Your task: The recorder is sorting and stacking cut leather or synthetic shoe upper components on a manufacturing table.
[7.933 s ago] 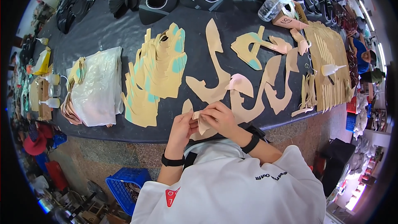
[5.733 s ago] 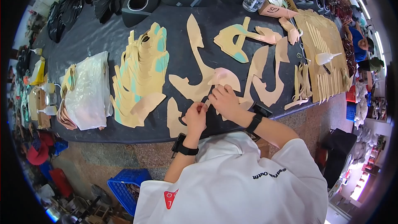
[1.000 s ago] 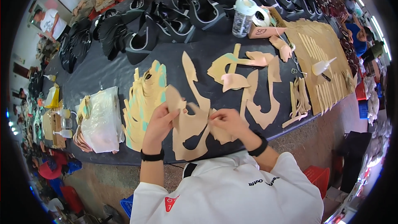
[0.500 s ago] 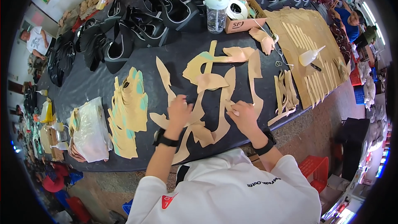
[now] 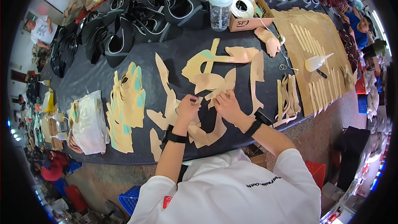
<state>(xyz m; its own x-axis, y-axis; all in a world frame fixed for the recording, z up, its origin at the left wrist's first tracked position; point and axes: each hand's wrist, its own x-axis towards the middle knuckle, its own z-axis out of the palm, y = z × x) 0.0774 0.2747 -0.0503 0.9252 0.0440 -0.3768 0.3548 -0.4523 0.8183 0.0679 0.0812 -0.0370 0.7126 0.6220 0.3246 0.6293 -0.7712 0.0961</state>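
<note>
Several curved tan leather-like pieces lie spread on the black-covered table before me. My left hand (image 5: 188,109) is closed, its fingertips pinching at the edge of a tan piece (image 5: 199,119) in the middle. Just to its right, my right hand (image 5: 227,107) is also closed, thumb and fingers pressed together on a tan piece (image 5: 227,80) that runs up from them. The fingers partly hide both edges. A long tan strip (image 5: 161,71) lies beyond my left hand, and another piece (image 5: 257,71) lies right of my right hand. Farther off is a green-marked tan piece (image 5: 195,63).
A stack of green-marked tan pieces (image 5: 132,99) and a clear plastic bag (image 5: 91,120) lie left. Black shoe uppers (image 5: 178,6), a lidded bottle (image 5: 219,12) and a carton (image 5: 248,24) stand behind. Right, cardboard (image 5: 286,18) bears narrow strips and a squeeze bottle (image 5: 314,63).
My hands have come closer together; the right moved left and away from me. The tan pieces between them have shifted. The whole view has turned slightly.
</note>
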